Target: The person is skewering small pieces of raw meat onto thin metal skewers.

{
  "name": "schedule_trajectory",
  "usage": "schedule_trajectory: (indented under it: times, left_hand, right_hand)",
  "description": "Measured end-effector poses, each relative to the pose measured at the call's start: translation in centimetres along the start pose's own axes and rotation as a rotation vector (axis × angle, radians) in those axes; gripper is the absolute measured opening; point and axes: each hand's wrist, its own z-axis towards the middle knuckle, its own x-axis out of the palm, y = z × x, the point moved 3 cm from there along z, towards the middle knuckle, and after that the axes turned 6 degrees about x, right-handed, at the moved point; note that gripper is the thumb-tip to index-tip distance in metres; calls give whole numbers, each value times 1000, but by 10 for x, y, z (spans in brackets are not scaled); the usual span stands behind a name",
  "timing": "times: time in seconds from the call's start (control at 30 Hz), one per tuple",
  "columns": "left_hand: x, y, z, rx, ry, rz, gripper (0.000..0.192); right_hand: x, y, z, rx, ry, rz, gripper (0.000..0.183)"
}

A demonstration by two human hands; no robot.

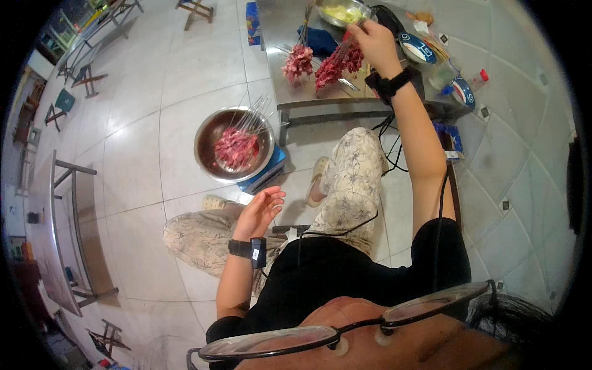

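My left hand (262, 210) is raised above my lap, palm turned inward and fingers loosely curved, with nothing in it. A steel basin (201, 148) stands beyond it, holding raw meat pieces (236, 147) on thin metal skewers (254, 113). Over the far part of the steel table (284, 99) is my right hand (375, 44), its fingers bent downward. Just beside its fingers lie a bunch of dark red meat skewers (337, 67) and a metal bowl (323, 15) of pale yellow pieces. Whether the fingers grip anything is hidden. A lighter bunch of meat skewers (298, 64) lies further left.
The basin rests on a blue box (268, 171). Blue patterned bowls (416, 47), a clear plastic container (444, 74) and a red-capped jar (479, 79) crowd the table's right end. Black cables (386, 138) hang beside my knee. Folding stools (88, 81) and another table (48, 222) stand to the left.
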Motion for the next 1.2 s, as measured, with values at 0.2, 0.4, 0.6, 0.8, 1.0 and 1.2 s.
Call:
schedule_trajectory:
  times: [0.2,0.4,0.6,0.8,1.0,1.2]
  left_hand:
    - [4,0,3,6,-27,31,39]
    - [3,7,11,-21,16,30,37]
    - [1,9,10,-3,-3,28,37]
    - [4,11,11,-19,2,35,37]
    - [11,9,12,-12,-8,57,37]
    - [23,4,25,11,-13,258,35]
  right_hand:
    - [17,-5,2,-34,83,-2,36]
    - [25,-13,23,-97,48,-114,40]
    - [2,18,16,-68,31,-177,32]
    - [12,13,15,-125,81,-68,31]
    - [6,10,20,-69,114,-40,31]
    - [2,7,19,-73,77,-72,34]
